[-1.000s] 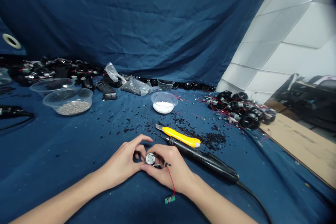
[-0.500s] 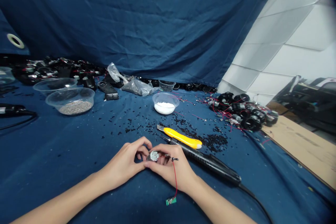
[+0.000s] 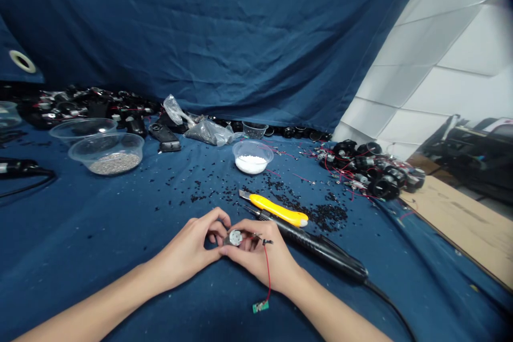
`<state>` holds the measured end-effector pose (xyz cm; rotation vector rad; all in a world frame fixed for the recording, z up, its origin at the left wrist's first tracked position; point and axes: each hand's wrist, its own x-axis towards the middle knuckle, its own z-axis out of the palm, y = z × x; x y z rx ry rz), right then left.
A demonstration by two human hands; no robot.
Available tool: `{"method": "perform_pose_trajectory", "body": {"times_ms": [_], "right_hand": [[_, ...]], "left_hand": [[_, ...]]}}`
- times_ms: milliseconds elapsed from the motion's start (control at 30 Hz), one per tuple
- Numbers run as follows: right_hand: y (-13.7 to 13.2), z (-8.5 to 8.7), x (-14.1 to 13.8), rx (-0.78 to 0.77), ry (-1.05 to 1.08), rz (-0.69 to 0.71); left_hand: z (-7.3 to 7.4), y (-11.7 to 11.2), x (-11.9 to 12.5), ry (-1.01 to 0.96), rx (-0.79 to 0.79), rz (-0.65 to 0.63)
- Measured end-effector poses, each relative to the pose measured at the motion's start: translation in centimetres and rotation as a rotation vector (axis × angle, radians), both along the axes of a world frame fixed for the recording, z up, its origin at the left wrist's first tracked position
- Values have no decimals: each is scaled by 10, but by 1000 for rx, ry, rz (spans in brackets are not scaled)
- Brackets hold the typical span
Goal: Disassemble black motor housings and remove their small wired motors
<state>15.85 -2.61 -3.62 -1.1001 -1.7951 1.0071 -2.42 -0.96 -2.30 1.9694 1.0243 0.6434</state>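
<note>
Between my two hands is a small silver electric motor (image 3: pixel 234 238), its round white end cap facing up toward me. My left hand (image 3: pixel 196 240) grips the motor from the left with thumb and fingers. From the other side my right hand (image 3: pixel 260 248) pinches it too. A red wire (image 3: pixel 268 272) runs over the right hand down to a small green circuit board (image 3: pixel 261 306). Just beyond the right hand lie a black electric screwdriver (image 3: pixel 316 246) and a yellow utility knife (image 3: pixel 278 210).
Small black pieces (image 3: pixel 326 216) are scattered behind the knife. A clear bowl of white bits (image 3: pixel 252 163) stands mid-table, and a bowl of small metal parts (image 3: pixel 108 157) at left. Heaps of black parts with red wires (image 3: pixel 372 171) lie right and back left. A plastic bag (image 3: pixel 210 131) lies behind.
</note>
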Motion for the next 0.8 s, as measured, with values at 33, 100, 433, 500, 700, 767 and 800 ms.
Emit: {"method": "perform_pose_trajectory", "body": {"times_ms": [33, 100, 433, 500, 700, 767, 800], "right_hand": [[0, -1, 0, 9, -5, 0], [-1, -2, 0, 26, -25, 1], [-4, -2, -1, 87, -150, 11], [-5, 0, -1, 108, -187, 15], [-5, 2, 0, 163, -265, 52], [-3, 1, 0, 201, -297, 55], [-3, 1, 0, 218, -313, 58]], "left_hand": [[0, 0, 0, 4, 0, 0], [0, 0, 0, 7, -4, 7], [-4, 0, -2, 8, 15, 80], [-4, 1, -2, -8, 4, 77], [-6, 0, -1, -45, 10, 76], [-7, -1, -1, -61, 5, 78], [-7, -1, -1, -70, 5, 82]]}}
